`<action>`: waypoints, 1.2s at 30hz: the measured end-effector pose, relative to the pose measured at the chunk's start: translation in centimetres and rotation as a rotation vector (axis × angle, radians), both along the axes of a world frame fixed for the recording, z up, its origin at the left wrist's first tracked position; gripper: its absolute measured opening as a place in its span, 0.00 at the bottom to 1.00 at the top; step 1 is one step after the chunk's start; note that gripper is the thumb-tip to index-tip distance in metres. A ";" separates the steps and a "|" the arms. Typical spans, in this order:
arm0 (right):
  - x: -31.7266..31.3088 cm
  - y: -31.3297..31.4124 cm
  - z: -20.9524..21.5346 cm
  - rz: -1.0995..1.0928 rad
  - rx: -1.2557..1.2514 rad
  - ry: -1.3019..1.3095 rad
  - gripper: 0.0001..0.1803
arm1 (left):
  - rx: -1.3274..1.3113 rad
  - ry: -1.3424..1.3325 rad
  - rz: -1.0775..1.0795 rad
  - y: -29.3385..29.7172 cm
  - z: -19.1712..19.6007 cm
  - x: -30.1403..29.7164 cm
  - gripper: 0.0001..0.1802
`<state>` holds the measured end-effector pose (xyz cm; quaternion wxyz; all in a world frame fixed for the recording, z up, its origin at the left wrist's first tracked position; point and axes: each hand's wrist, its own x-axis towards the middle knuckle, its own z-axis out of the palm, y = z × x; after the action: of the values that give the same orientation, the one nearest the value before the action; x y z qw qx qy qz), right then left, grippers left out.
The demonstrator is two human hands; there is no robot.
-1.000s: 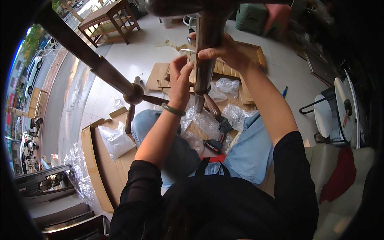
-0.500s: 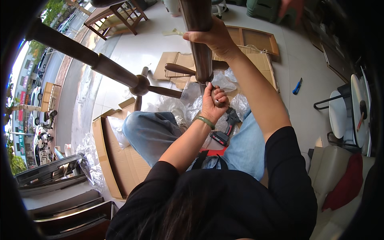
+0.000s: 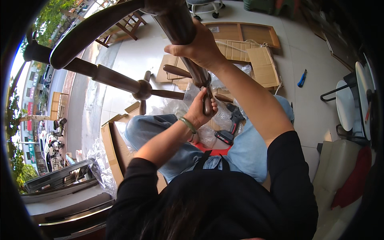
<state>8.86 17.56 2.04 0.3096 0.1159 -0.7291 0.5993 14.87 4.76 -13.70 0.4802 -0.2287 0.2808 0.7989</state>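
Dark-wood post (image 3: 178, 32), biggest thing in hand, slants down in front of person's lap (image 3: 212, 162), R hand (image 3: 202, 50) wrapped round lower end of its thick part, far fingers hidden, can't tell how tight. Bubble wrap (image 3: 220, 119) & cordless drill (image 3: 231, 130) lie below, so best hold post clear of both. Short leg (image 3: 207, 106) at post's lower end is in L hand (image 3: 198, 112), thumb & curled fingers closed round it; prob. brace firmly w/ R, move L slowly.
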 end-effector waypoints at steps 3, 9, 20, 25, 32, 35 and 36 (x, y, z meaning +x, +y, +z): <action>-0.2 0.3 0.0 -0.016 -0.032 0.009 0.28 | 0.771 -0.374 0.316 1.4 -1.1 1.4 0.17; -0.4 1.0 0.0 0.001 -0.062 -0.040 0.27 | 0.870 -0.348 0.189 2.0 -0.3 0.7 0.16; 0.4 -1.4 0.0 0.001 -0.059 -0.046 0.30 | -0.108 0.150 -0.019 -1.8 0.9 0.1 0.19; -0.1 -1.1 -0.2 0.005 -0.053 -0.016 0.30 | 0.908 -0.563 0.478 -0.2 -1.5 1.2 0.24; -0.2 -0.5 0.2 -0.031 -0.048 -0.028 0.29 | 0.017 -0.053 0.117 -0.1 -0.4 -0.9 0.20; 0.1 -0.5 0.1 -0.009 -0.060 -0.046 0.29 | -0.580 0.490 -0.219 -1.0 0.0 -1.2 0.22; 0.2 -0.6 0.1 -0.018 -0.051 -0.039 0.30 | -0.625 0.540 -0.217 -1.5 0.1 -1.3 0.23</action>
<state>9.08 16.93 2.12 0.3038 0.0898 -0.7204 0.6169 13.58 3.25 -13.61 0.3782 -0.1149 0.6476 0.6514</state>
